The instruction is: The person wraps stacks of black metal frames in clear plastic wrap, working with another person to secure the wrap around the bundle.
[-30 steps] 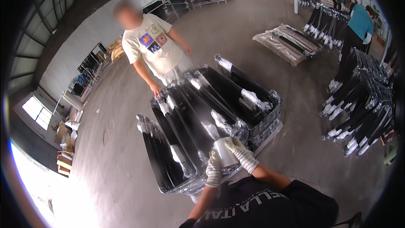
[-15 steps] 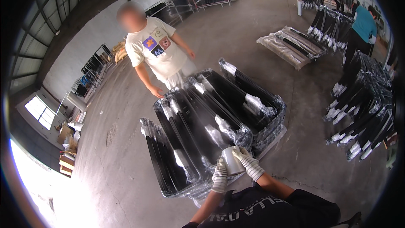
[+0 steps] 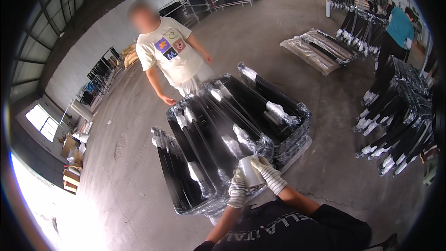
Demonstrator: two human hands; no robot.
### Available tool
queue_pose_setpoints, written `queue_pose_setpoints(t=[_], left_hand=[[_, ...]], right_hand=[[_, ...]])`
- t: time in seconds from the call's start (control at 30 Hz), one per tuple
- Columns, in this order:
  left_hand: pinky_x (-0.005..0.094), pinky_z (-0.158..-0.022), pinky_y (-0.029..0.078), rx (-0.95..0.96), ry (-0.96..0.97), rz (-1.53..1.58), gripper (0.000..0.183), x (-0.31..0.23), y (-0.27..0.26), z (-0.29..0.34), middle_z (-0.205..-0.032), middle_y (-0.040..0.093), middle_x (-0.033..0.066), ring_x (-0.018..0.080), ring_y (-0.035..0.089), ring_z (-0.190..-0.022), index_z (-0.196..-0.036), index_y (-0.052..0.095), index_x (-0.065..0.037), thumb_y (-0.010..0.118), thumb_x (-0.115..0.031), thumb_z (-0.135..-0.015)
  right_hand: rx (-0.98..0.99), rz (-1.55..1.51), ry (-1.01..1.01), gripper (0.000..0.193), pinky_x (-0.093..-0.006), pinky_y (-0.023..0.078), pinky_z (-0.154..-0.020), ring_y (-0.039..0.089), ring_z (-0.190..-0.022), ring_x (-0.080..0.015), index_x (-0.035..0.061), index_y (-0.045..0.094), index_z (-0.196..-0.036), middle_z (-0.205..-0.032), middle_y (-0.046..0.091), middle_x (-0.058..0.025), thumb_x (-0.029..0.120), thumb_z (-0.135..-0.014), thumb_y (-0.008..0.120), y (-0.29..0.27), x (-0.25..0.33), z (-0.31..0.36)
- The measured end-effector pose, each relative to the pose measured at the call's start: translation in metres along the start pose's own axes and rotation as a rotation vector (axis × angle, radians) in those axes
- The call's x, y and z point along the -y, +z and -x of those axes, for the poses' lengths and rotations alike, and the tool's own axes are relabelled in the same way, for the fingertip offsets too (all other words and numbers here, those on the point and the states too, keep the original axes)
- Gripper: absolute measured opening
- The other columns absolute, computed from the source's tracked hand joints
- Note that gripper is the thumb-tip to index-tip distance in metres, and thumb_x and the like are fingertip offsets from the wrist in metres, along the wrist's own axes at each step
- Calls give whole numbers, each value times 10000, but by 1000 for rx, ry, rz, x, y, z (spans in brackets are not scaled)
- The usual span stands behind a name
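Note:
Between my two gloved hands is a wide roll of clear wrapping film (image 3: 251, 172). My left hand (image 3: 237, 187) in a striped white glove closes on its left side, and my right hand (image 3: 268, 173) grips its upper right side. Just beyond the roll lies a large stack of black tubular frames (image 3: 218, 125), bundled in clear film with white padded wraps on several bars. The roll sits at the stack's near edge; whether it touches the film there I cannot tell.
Across the stack stands a person in a light T-shirt (image 3: 167, 46), one hand near its far left corner. Wrapped black frames (image 3: 395, 111) stand at the right, by a person in teal (image 3: 400, 24). A flat film-covered bundle (image 3: 316, 51) lies on the concrete floor.
The roll and both my hands appear slightly farther left and up. The whole scene shifts a little the same way, and my grip looks unchanged.

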State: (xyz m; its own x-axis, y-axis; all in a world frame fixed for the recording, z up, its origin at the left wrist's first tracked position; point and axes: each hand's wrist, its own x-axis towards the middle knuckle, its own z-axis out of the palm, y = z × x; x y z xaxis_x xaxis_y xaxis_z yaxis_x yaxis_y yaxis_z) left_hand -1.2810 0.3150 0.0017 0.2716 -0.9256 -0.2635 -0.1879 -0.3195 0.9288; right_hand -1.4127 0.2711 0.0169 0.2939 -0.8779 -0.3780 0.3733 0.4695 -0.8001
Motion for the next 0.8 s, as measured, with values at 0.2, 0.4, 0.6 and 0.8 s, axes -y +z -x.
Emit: queue_pose_setpoints(t=[0.2, 0.4, 0.6, 0.8], left_hand=[[255, -811, 402, -28, -17, 298, 457, -12, 2, 13, -1013, 559, 74, 140, 497, -881, -1154, 491, -21, 327, -387, -935], [269, -795, 415, -74, -7, 160, 546, -13, 5, 16, -1000, 595, 112, 179, 544, -882, -1113, 536, -5, 369, -475, -891], [285, -808, 410, -89, 119, -107, 532, 19, 3, -5, -1015, 593, 159, 220, 547, -932, -1111, 536, -2, 328, -449, -910], [277, -872, 373, -142, 187, -204, 549, 35, -3, -5, -1070, 578, 139, 227, 515, -1012, -1154, 507, -12, 251, -441, -928]], right_hand=[[19, 34, -8, 389, -268, 427, -756, 497, -869, -133, 110, 513, -1076, -963, 546, -43, 370, -800, 598, 7, 8, 9], [19, 60, -11, 417, -272, 430, -759, 502, -877, -139, 118, 508, -1096, -975, 547, -46, 388, -793, 602, 1, 5, 6], [32, 21, -30, 530, -333, 459, -706, 520, -862, -205, 137, 440, -1179, -1010, 531, -107, 446, -775, 590, -1, -5, 0], [65, 51, -23, 550, -321, 454, -707, 516, -864, -196, 127, 447, -1175, -1013, 528, -101, 450, -761, 610, 8, 1, 7]])
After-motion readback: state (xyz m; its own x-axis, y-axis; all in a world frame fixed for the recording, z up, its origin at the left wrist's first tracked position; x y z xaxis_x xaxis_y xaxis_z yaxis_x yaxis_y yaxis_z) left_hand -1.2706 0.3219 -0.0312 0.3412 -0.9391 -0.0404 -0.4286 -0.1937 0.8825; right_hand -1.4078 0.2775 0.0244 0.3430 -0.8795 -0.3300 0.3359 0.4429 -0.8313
